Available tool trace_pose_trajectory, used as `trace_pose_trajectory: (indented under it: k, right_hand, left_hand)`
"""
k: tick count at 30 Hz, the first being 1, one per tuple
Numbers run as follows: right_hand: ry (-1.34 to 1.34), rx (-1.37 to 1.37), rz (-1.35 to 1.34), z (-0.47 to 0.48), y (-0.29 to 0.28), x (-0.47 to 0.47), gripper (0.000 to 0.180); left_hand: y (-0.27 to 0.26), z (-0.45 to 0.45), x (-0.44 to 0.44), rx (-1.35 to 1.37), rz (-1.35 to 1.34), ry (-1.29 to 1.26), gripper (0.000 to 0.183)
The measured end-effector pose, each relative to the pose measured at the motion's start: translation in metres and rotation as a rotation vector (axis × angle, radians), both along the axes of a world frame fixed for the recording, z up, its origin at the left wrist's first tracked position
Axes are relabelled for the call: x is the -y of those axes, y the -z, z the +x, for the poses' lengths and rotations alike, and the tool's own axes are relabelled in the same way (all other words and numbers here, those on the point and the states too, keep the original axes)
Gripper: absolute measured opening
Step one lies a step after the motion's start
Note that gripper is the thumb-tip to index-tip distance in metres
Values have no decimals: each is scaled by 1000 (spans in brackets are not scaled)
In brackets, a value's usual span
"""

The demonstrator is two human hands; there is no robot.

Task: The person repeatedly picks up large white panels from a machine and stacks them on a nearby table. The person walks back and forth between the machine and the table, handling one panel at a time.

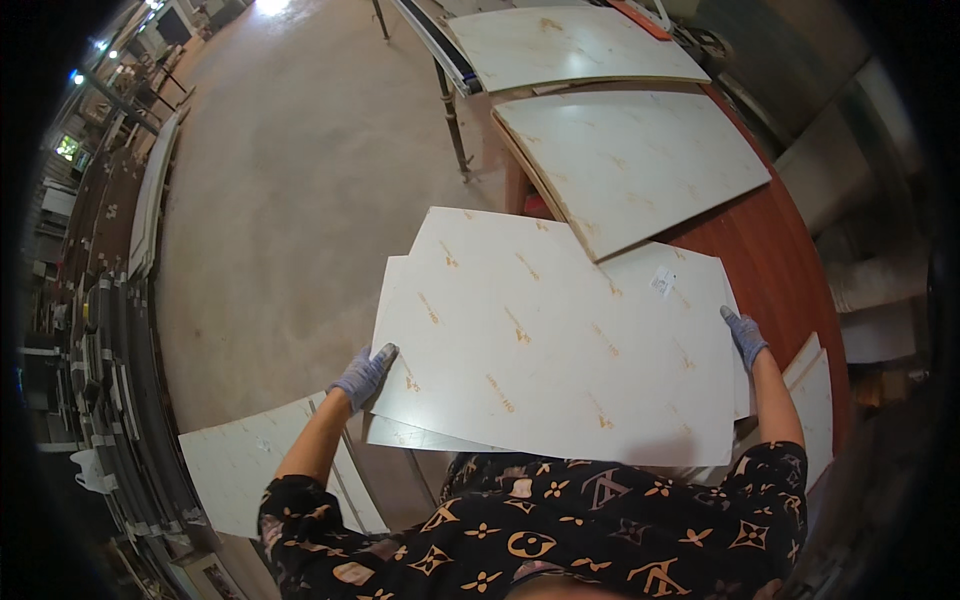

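Observation:
Both my hands wear grey-blue gloves and hold a few overlapping white panels (pixel 555 337) in front of my body. My left hand (pixel 366 376) grips their left edge, with the thumb on top. At the right edge, my right hand (pixel 745 336) holds them the same way. The panels are printed with scattered orange marks, and a small white label (pixel 662 282) bearing writing is stuck near the upper right corner. The undersides of the panels and most of my fingers are hidden. The far edge of the panels meets the corner of a stack of similar boards (pixel 637 165).
The stack lies on a reddish-brown table (pixel 772 277), with another stack (pixel 577 45) behind it. Smaller boards (pixel 814 390) are at the right. More panels (pixel 255 457) lie low at the left, near a row of dark stacked boards (pixel 127 405). A metal-legged stand (pixel 452 112) is ahead.

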State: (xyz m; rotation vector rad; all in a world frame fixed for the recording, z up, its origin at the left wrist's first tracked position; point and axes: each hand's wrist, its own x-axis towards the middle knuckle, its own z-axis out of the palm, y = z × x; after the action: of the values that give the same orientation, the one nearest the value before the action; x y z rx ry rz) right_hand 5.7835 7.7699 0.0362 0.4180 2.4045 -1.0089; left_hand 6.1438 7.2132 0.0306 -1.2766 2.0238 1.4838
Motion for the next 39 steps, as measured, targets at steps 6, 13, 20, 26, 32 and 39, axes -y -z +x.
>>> trace_pose_trajectory:
  k: [6, 13, 20, 26, 32, 39]
  right_hand:
    - [38, 269, -163, 0, 3, 11, 58]
    - [-73, 421, -642, 33, 22, 52, 54]
    - [-293, 412, -690, 120, 32, 242, 57]
    - [-381, 475, -459, 301, 92, 386, 39]
    - [-536, 824, -329, 409, 150, 365, 37]
    - [-447, -18, -572, 269, 108, 266, 30]
  left_hand:
    - [-3, 39, -6, -32, -25, 153, 49]
    - [-1, 125, -7, -23, -120, -71, 70]
    - [-3, 323, 31, 57, -428, -293, 83]
    - [-30, 510, 136, 297, -725, -608, 87]
    - [150, 546, 52, 417, -622, -154, 96]
    - [112, 392, -68, 547, -731, -53, 96]
